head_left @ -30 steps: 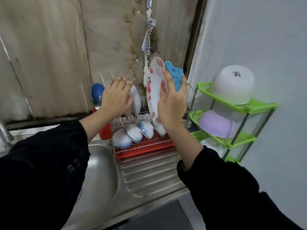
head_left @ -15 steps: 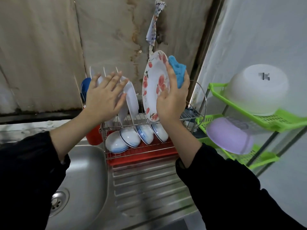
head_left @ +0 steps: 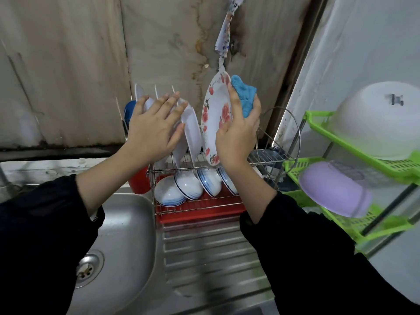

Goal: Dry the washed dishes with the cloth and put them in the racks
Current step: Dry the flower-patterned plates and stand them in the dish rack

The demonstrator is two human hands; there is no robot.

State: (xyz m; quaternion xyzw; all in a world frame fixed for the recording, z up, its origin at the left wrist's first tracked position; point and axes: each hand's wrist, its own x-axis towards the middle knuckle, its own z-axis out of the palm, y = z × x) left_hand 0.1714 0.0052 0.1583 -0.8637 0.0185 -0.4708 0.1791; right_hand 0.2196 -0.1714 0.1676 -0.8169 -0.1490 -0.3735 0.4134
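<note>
Right hand (head_left: 238,137) is clasping the floral plate (head_left: 216,119) on edge. The thumb is lying across its face and the other fingers are curling behind the rim. The blue cloth (head_left: 245,98) is bunching between those fingers and the plate's back.

The plate is standing nearly upright, its lower rim down at the upper tier of the wire rack (head_left: 272,155), just below the wrist. Cannot tell whether it is seating in a slot.

Left hand (head_left: 154,130) is spreading flat with straight fingers, pressing on the white plates (head_left: 192,130) that are leaning just left of the grip. It is grasping nothing.

Risks, as I am judging them:
- **Slipping:** One hand is carrying the plate through a wad of cloth, so a damp rim may be working loose.
- **Dropping:** A fall from here would be landing on the bowls (head_left: 188,185) directly beneath the grip, or on the red drip tray (head_left: 200,214).
- **Missing the slot:** The lower rim could be missing its wire and skating sideways.
- **Knocking:** The nearest white plate is sitting close beside the grip, so edges may be striking.
- **Tipping:** Should the left hand ease off too soon, the leaning plates may be falling into the gap.
- **Snagging:** The cloth may be catching in the slot.
</note>
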